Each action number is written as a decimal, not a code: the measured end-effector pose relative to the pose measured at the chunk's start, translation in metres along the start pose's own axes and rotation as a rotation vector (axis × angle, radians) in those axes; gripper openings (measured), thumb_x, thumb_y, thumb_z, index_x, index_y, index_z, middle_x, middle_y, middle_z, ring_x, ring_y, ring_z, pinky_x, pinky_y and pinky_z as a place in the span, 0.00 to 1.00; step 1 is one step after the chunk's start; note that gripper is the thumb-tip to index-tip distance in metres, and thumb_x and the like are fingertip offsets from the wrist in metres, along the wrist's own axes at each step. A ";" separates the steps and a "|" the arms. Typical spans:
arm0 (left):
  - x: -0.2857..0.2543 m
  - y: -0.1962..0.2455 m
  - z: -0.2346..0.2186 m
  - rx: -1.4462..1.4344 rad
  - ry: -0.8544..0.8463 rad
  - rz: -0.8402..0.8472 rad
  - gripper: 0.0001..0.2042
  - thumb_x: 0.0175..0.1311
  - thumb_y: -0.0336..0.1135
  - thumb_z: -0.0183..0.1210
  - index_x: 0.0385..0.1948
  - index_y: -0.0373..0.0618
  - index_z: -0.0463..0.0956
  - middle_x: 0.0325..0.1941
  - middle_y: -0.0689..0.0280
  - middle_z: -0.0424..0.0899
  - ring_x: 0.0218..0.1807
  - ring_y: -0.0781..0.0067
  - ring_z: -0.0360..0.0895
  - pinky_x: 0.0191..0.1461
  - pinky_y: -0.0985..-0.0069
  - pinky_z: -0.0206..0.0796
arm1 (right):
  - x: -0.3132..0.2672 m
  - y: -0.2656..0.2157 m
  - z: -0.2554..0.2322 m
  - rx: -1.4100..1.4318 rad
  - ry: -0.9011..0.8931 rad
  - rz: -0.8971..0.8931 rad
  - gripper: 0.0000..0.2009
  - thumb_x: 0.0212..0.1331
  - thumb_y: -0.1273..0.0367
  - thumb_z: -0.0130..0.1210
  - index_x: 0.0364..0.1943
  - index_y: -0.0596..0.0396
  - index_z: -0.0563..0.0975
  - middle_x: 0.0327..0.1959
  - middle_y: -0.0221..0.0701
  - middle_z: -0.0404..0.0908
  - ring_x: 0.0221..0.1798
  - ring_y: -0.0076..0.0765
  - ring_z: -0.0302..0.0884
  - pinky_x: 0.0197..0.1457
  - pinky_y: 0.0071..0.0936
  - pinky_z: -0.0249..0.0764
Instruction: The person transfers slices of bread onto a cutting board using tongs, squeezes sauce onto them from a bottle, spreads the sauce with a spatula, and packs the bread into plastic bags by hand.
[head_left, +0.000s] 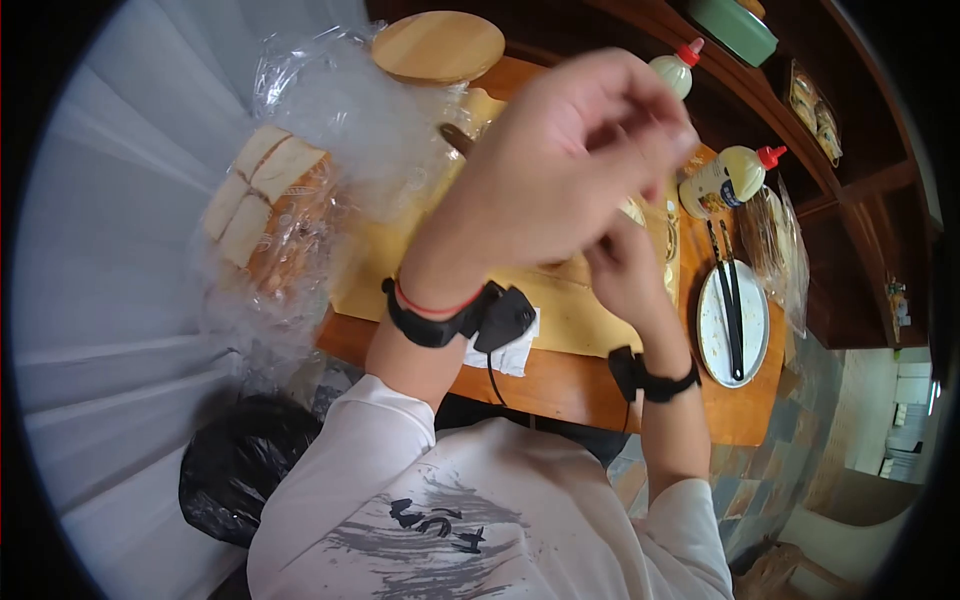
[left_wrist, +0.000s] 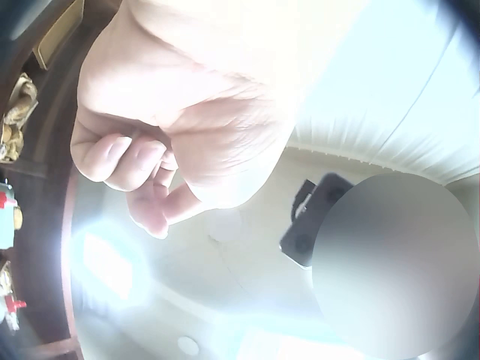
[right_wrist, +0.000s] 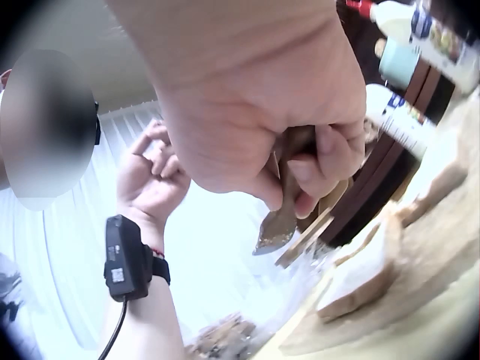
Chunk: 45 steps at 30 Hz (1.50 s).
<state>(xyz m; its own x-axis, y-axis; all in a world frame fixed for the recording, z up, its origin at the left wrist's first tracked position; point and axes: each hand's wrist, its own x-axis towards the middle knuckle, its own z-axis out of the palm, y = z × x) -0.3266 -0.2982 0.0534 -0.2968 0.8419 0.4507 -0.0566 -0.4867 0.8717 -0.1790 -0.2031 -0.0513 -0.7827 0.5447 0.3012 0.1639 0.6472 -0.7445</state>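
Raised over the table, my left hand [head_left: 590,150] has loosely curled fingers and nothing visible in them; the left wrist view shows the hand [left_wrist: 187,112] with thumb and a fingertip close together. My right hand [right_wrist: 262,112] grips a brown-handled spreader, its blade [right_wrist: 277,226] smeared and pointing down. In the head view the right hand [head_left: 625,265] is partly behind the left one, which hides much of the work area. Bread slices [right_wrist: 360,279] lie on a pale board [right_wrist: 431,281] near the right hand.
Bagged bread [head_left: 265,205] lies left, a round wooden board [head_left: 438,46] at the back. On the right are sauce bottles [head_left: 725,182] and a white plate [head_left: 715,335] with black tongs [head_left: 735,310]. Wooden shelves [head_left: 830,190] stand behind; a black bag [head_left: 240,470] is low left.
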 end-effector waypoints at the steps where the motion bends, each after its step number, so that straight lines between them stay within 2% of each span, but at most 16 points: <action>1: -0.004 0.003 0.006 -0.087 -0.064 -0.015 0.06 0.71 0.31 0.63 0.40 0.40 0.78 0.31 0.71 0.82 0.32 0.86 0.80 0.35 0.83 0.71 | 0.017 0.004 0.020 0.185 0.047 -0.109 0.14 0.70 0.74 0.56 0.57 0.54 0.84 0.44 0.38 0.87 0.43 0.34 0.85 0.48 0.31 0.77; 5: -0.015 0.007 0.018 -0.095 -0.166 0.005 0.06 0.69 0.31 0.64 0.39 0.42 0.77 0.30 0.73 0.81 0.31 0.87 0.77 0.32 0.82 0.68 | 0.106 0.017 0.103 0.159 -0.204 -0.002 0.16 0.71 0.70 0.56 0.59 0.56 0.83 0.44 0.39 0.88 0.44 0.32 0.85 0.50 0.31 0.77; 7: -0.019 0.013 0.020 -0.081 -0.215 -0.022 0.06 0.68 0.31 0.65 0.39 0.42 0.77 0.31 0.73 0.81 0.31 0.87 0.75 0.32 0.81 0.67 | 0.125 -0.029 0.110 0.113 -0.286 0.155 0.16 0.71 0.68 0.56 0.59 0.55 0.83 0.42 0.39 0.89 0.44 0.34 0.85 0.51 0.32 0.78; 13: -0.027 0.018 0.015 -0.049 -0.209 0.077 0.06 0.67 0.30 0.66 0.38 0.43 0.77 0.31 0.73 0.81 0.30 0.87 0.74 0.29 0.83 0.61 | 0.148 -0.041 0.157 0.108 -0.458 0.012 0.15 0.72 0.69 0.55 0.58 0.53 0.84 0.40 0.38 0.88 0.40 0.35 0.83 0.48 0.33 0.78; 15: -0.029 0.019 0.012 -0.034 -0.198 0.104 0.06 0.67 0.30 0.66 0.38 0.43 0.77 0.31 0.73 0.81 0.30 0.88 0.73 0.28 0.84 0.60 | 0.150 -0.041 0.154 0.132 -0.480 0.059 0.15 0.72 0.69 0.55 0.58 0.54 0.84 0.39 0.37 0.88 0.40 0.34 0.83 0.47 0.32 0.78; 20: -0.028 0.025 0.011 -0.096 -0.211 0.044 0.06 0.67 0.31 0.66 0.38 0.43 0.77 0.32 0.73 0.81 0.29 0.88 0.72 0.28 0.84 0.60 | 0.149 -0.018 0.130 0.230 -0.496 0.111 0.14 0.71 0.70 0.55 0.56 0.55 0.85 0.39 0.34 0.88 0.40 0.28 0.82 0.47 0.30 0.78; 23: -0.028 0.016 0.014 -0.056 -0.210 0.158 0.06 0.68 0.31 0.65 0.38 0.42 0.77 0.32 0.73 0.81 0.29 0.87 0.72 0.29 0.84 0.61 | 0.138 0.009 0.096 0.315 -0.326 0.183 0.14 0.72 0.70 0.55 0.57 0.54 0.85 0.36 0.31 0.86 0.38 0.23 0.79 0.46 0.27 0.76; 25: -0.026 0.019 0.014 -0.014 -0.222 0.185 0.06 0.68 0.31 0.66 0.38 0.42 0.77 0.31 0.72 0.81 0.29 0.87 0.72 0.29 0.83 0.62 | 0.133 0.042 0.073 0.473 -0.391 0.396 0.13 0.73 0.68 0.58 0.57 0.54 0.84 0.34 0.28 0.84 0.36 0.20 0.77 0.43 0.25 0.74; 27: -0.025 0.019 0.016 0.027 -0.237 0.212 0.06 0.68 0.31 0.66 0.38 0.42 0.77 0.31 0.72 0.80 0.28 0.86 0.72 0.29 0.83 0.62 | 0.133 0.032 0.071 0.509 -0.374 0.412 0.13 0.73 0.68 0.58 0.57 0.54 0.84 0.35 0.29 0.84 0.36 0.21 0.78 0.44 0.25 0.75; 29: -0.025 0.016 0.019 -0.092 -0.258 0.067 0.07 0.68 0.32 0.66 0.39 0.41 0.77 0.30 0.71 0.80 0.28 0.85 0.73 0.30 0.82 0.64 | 0.128 0.025 0.065 0.587 -0.339 0.445 0.13 0.73 0.69 0.58 0.56 0.55 0.84 0.36 0.30 0.85 0.38 0.23 0.79 0.45 0.26 0.76; 33: -0.024 0.020 0.022 -0.068 -0.291 -0.046 0.06 0.69 0.32 0.65 0.39 0.41 0.78 0.27 0.71 0.80 0.30 0.86 0.75 0.31 0.82 0.67 | 0.066 0.036 -0.008 0.740 -0.252 0.512 0.12 0.73 0.70 0.56 0.55 0.57 0.84 0.37 0.31 0.86 0.42 0.27 0.82 0.48 0.28 0.78; 37: -0.025 0.008 0.033 -0.058 -0.336 0.023 0.06 0.69 0.32 0.64 0.38 0.42 0.78 0.28 0.70 0.81 0.31 0.81 0.78 0.35 0.79 0.69 | 0.005 0.041 -0.076 0.890 -0.148 0.574 0.12 0.72 0.72 0.55 0.54 0.58 0.84 0.39 0.33 0.87 0.45 0.31 0.84 0.51 0.30 0.80; 39: -0.025 0.006 0.038 0.110 -0.490 0.101 0.04 0.69 0.25 0.62 0.42 0.42 0.77 0.35 0.72 0.83 0.32 0.86 0.75 0.33 0.83 0.62 | 0.003 0.034 -0.073 0.998 -0.044 0.575 0.11 0.72 0.74 0.55 0.53 0.60 0.83 0.36 0.32 0.86 0.44 0.30 0.85 0.49 0.27 0.81; 41: -0.027 0.005 0.046 0.129 -0.527 0.074 0.04 0.69 0.26 0.62 0.41 0.42 0.78 0.34 0.69 0.85 0.31 0.80 0.79 0.34 0.79 0.66 | -0.014 -0.010 -0.081 0.671 0.093 0.571 0.11 0.73 0.72 0.56 0.54 0.59 0.83 0.34 0.30 0.86 0.39 0.28 0.84 0.45 0.27 0.81; 43: -0.030 -0.005 0.055 0.128 -0.603 0.092 0.03 0.69 0.28 0.62 0.39 0.43 0.78 0.32 0.66 0.86 0.33 0.71 0.83 0.37 0.73 0.70 | -0.015 0.027 -0.093 0.899 -0.016 0.714 0.12 0.73 0.70 0.56 0.55 0.57 0.84 0.33 0.34 0.85 0.20 0.17 0.65 0.24 0.15 0.61; 45: -0.031 -0.007 0.057 0.161 -0.629 0.078 0.04 0.70 0.30 0.63 0.38 0.43 0.78 0.33 0.64 0.87 0.36 0.64 0.86 0.39 0.68 0.73 | -0.021 0.030 -0.096 0.965 -0.004 0.713 0.13 0.73 0.70 0.56 0.56 0.56 0.83 0.32 0.36 0.85 0.17 0.14 0.57 0.22 0.14 0.51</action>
<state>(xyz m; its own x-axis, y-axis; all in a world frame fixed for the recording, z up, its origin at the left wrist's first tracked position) -0.2627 -0.3072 0.0440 0.3234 0.8051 0.4972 0.1009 -0.5518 0.8279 -0.0995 -0.1442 -0.0222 -0.7006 0.6156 -0.3608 0.0446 -0.4669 -0.8832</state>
